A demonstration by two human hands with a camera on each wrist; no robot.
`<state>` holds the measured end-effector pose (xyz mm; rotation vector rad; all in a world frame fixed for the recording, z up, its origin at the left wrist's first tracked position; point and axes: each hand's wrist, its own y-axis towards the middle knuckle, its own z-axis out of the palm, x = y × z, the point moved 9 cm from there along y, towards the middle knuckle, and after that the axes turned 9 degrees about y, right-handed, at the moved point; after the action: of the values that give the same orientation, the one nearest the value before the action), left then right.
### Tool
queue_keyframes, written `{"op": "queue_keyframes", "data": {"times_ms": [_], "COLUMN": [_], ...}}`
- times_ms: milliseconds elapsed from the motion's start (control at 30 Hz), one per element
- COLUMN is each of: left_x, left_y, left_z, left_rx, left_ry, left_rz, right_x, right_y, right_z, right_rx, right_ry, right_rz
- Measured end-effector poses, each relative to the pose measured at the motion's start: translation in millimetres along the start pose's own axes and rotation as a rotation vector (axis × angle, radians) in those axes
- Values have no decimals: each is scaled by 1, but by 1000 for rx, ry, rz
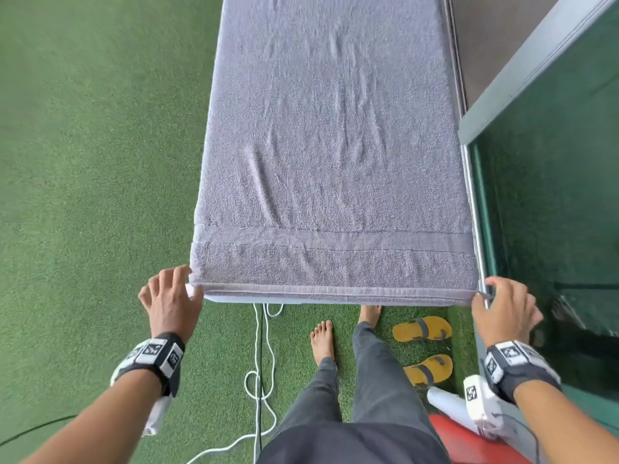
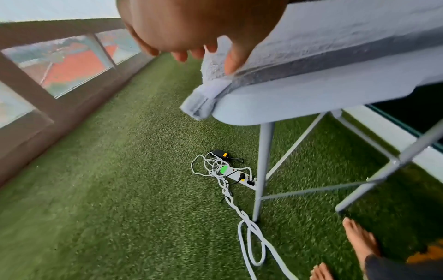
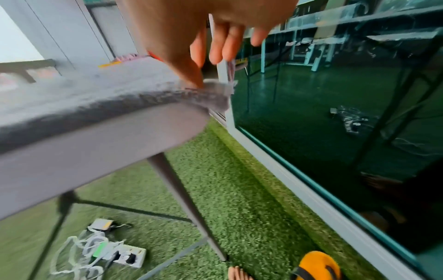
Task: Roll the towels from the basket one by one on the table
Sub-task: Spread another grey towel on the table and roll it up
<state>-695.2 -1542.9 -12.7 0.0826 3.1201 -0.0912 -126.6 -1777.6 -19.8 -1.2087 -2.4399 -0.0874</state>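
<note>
Left hand [image 1: 170, 298] and right hand [image 1: 504, 304] each pinching towel [image 1: 331, 145] corners; far end cut off

From my feed, open turf [image 1: 100, 162] lies left of the table [image 2: 299, 98], room for my left hand [image 1: 170, 298]. A glass wall [image 1: 552, 195] stands just beside the table's right edge, crowding my right hand [image 1: 505, 308]. Cables [image 1: 259, 363] and sandals [image 1: 422, 329] litter the ground below.

Grey towel [image 1: 335, 155] between both hands, plain woven band near hem; green turf [image 1: 93, 162]; yellow sandals [image 1: 422, 329] beside right hand [image 1: 504, 308].
</note>
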Motion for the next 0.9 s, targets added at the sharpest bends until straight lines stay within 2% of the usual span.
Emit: {"op": "queue_keyframes", "data": {"times_ms": [67, 133, 200, 300, 567, 700, 900], "left_x": [-10, -30, -42, -40, -37, -37, -33], "left_y": [-12, -25, -31, -29, -21, -16, -5], "left_z": [-1, 7, 13, 15, 3, 0, 4], "left_rx": [-35, -17, 5, 19, -93, -101, -72], "left_ry": [-110, -172, -190, -199, -243, -214, -199], "left_rz": [-25, 84, 151, 93, 192, 221, 145], "right_x": [15, 37, 44, 35, 38, 34, 37], "right_y": [-16, -35, -46, -38, -31, -21, -10], "right_z": [2, 26, 51, 62, 44, 36, 23], "right_rx": [-22, 117, 230, 236, 236, 163, 67], "right_ry": [83, 127, 113, 80, 77, 136, 165], "right_rz": [-88, -243, -301, -247, -321, -293, -250]}}
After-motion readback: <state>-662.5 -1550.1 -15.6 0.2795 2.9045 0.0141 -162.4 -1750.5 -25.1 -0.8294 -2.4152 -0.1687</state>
